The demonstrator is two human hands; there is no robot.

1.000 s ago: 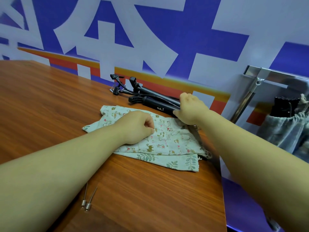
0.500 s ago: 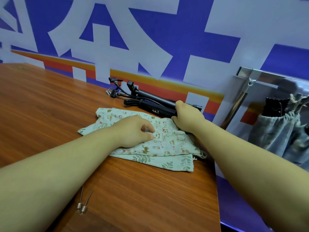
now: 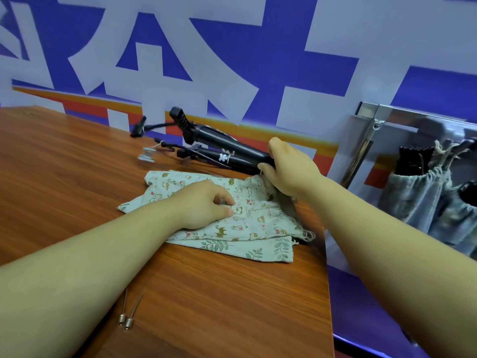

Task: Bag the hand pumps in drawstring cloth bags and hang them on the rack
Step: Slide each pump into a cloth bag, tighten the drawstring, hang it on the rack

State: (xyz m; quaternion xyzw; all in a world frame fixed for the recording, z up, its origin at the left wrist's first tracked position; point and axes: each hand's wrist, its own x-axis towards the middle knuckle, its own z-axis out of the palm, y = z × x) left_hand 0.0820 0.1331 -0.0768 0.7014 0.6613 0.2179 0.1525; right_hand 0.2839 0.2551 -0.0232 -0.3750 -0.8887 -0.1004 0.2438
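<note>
Two metal needles (image 3: 127,319) lie on the wooden table (image 3: 64,177) at lower left. Mid-frame, the left hand (image 3: 206,202) pinches a cat-print cloth bag (image 3: 253,213) stacked on a leaf-print bag (image 3: 258,250). Just beyond, the right hand (image 3: 289,169) grips one end of a tilted black hand pump (image 3: 232,148). At far right, grey bags (image 3: 418,197) hang on the rack (image 3: 402,117).

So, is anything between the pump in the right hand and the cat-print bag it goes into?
Nothing visible. The right hand grips the pump by its near end, right at the far edge of the cat-print bag. The bag itself lies flat and unopened under the left hand, which pinches the cloth.
</note>
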